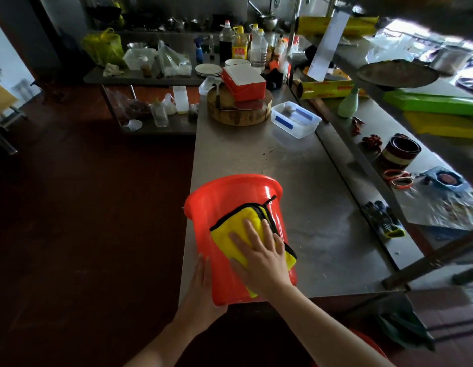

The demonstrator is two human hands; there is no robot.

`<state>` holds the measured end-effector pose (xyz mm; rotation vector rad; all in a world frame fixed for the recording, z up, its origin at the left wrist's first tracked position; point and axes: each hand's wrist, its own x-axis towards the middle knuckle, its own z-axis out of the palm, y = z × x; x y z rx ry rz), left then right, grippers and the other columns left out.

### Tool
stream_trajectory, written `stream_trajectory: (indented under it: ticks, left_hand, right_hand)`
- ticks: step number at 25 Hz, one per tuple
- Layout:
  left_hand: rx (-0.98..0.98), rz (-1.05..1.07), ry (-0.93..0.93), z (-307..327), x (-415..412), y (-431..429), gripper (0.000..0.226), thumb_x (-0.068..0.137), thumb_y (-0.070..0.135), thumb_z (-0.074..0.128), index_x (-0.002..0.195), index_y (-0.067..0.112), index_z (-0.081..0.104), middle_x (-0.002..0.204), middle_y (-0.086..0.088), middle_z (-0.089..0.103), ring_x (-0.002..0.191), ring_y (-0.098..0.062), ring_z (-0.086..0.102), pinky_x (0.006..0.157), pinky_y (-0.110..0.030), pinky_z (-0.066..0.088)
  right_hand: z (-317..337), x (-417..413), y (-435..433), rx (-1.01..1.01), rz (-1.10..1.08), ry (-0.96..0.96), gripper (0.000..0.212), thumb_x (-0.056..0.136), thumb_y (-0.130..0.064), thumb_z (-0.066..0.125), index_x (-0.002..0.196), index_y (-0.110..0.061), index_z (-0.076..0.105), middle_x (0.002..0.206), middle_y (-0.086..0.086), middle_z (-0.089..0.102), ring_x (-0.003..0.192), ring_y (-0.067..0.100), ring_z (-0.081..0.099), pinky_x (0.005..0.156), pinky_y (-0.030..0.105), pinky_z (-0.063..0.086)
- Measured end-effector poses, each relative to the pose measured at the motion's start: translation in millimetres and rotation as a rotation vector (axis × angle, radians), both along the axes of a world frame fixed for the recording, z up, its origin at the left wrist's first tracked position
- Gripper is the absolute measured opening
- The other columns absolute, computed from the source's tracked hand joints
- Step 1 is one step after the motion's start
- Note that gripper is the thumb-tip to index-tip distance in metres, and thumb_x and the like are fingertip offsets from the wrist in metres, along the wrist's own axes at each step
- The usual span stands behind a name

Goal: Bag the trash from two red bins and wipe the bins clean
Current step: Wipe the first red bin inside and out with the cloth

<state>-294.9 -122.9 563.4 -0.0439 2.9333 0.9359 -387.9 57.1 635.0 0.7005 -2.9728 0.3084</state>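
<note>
A red bin (224,197) lies tipped on its side at the near end of the steel counter (256,154), its mouth turned away from me. My right hand (261,252) presses a folded yellow cloth (238,223) with black edging flat against the bin's outer wall, fingers straight and spread. My left hand (201,290) steadies the bin from the left near its base, palm against the plastic. A second red shape (367,343) shows low under my right forearm, mostly hidden.
A round wooden chopping block (238,113) with a red box (246,82) and a clear plastic tub (296,119) sit further along the counter. Bottles and plates crowd the far table. A lower shelf on the right holds scissors (398,178) and gloves. Dark floor lies left.
</note>
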Motion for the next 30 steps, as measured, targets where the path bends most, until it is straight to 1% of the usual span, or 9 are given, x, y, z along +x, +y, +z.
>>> stream_trajectory:
  ticks: [5,8,11,14,19,21,24,27,30]
  left_hand:
    - [-0.042,-0.018,-0.040,7.3,-1.7,0.5,0.134,0.084,0.057,0.070,0.143,0.021,-0.045,0.152,0.001,-0.047,0.148,-0.020,-0.023,0.121,-0.040,0.013]
    - [-0.089,-0.045,-0.059,7.9,-6.4,6.8,0.132,0.084,0.058,0.068,0.142,0.019,-0.045,0.150,0.000,-0.049,0.149,-0.024,-0.023,0.122,-0.039,0.011]
    - [-0.050,0.005,-0.081,16.9,-12.3,12.7,0.119,0.082,0.052,0.070,0.158,0.007,-0.010,0.165,-0.013,-0.017,0.154,-0.033,0.000,0.124,-0.043,0.015]
    - [-0.115,-0.105,0.045,17.5,-16.6,17.3,0.097,0.080,0.049,0.064,0.151,-0.008,0.030,0.155,-0.034,0.028,0.145,-0.050,0.026,0.111,-0.060,0.038]
    - [-0.094,-0.089,0.064,14.6,-17.5,8.5,0.119,0.076,0.058,0.074,0.161,0.014,0.003,0.167,-0.016,-0.001,0.154,-0.034,-0.006,0.122,-0.053,0.022]
    - [-0.114,-0.135,0.110,16.1,-16.3,9.2,0.113,0.077,0.053,0.073,0.160,0.013,0.009,0.164,-0.023,0.012,0.152,-0.044,0.003,0.116,-0.062,0.028]
    - [-0.130,-0.116,0.087,21.9,-15.4,13.6,0.109,0.079,0.063,0.063,0.158,0.004,0.017,0.163,-0.023,0.016,0.152,-0.043,0.007,0.119,-0.058,0.026]
    - [-0.176,-0.147,0.032,23.7,-18.4,20.6,0.107,0.081,0.065,0.056,0.155,-0.004,0.021,0.155,-0.032,0.031,0.147,-0.049,0.021,0.112,-0.058,0.038]
    - [-0.166,-0.102,-0.011,20.0,-20.8,25.7,0.115,0.086,0.066,0.054,0.158,0.008,-0.015,0.166,-0.019,-0.008,0.153,-0.036,-0.012,0.123,-0.048,0.021]
  right_hand:
    - [-5.5,-10.7,36.0,-0.224,-0.316,-0.274,0.066,0.088,-0.081,0.028,0.146,-0.069,-0.003,0.167,-0.019,-0.010,0.155,0.029,0.003,0.111,0.058,0.029]
    - [-7.1,-1.2,25.6,-0.188,-0.370,-0.228,0.066,0.087,-0.083,0.022,0.147,-0.067,-0.003,0.168,-0.015,-0.008,0.155,0.034,0.006,0.110,0.059,0.028]
    - [-10.9,26.9,5.0,-0.026,-0.217,-0.052,0.063,0.091,-0.078,0.026,0.150,-0.059,0.016,0.170,-0.006,0.001,0.153,0.042,0.007,0.107,0.065,0.028]
    - [-18.0,46.4,3.9,0.069,-0.039,0.055,0.060,0.095,-0.073,0.029,0.151,-0.053,0.027,0.170,-0.004,0.006,0.153,0.045,0.006,0.104,0.069,0.030]
    - [-20.6,50.2,35.1,0.084,0.048,0.094,0.062,0.096,-0.074,0.031,0.153,-0.053,0.024,0.170,-0.007,0.007,0.154,0.040,0.006,0.107,0.067,0.033]
    - [-22.3,55.3,38.1,0.102,0.053,0.085,0.062,0.096,-0.074,0.031,0.153,-0.053,0.024,0.170,-0.005,0.007,0.153,0.043,0.008,0.104,0.068,0.034]
    - [-18.7,53.2,24.1,0.130,0.005,0.062,0.059,0.096,-0.074,0.029,0.152,-0.053,0.027,0.169,-0.003,0.010,0.152,0.045,0.012,0.103,0.071,0.033]
    - [-8.2,26.8,-2.1,0.114,-0.072,0.037,0.058,0.097,-0.075,0.024,0.151,-0.055,0.026,0.170,-0.002,0.005,0.153,0.045,-0.001,0.110,0.078,0.013]
    - [3.6,-18.8,-27.7,0.081,-0.145,-0.022,0.059,0.096,-0.074,0.020,0.152,-0.056,0.015,0.169,-0.004,-0.013,0.151,0.043,-0.020,0.112,0.077,0.000]
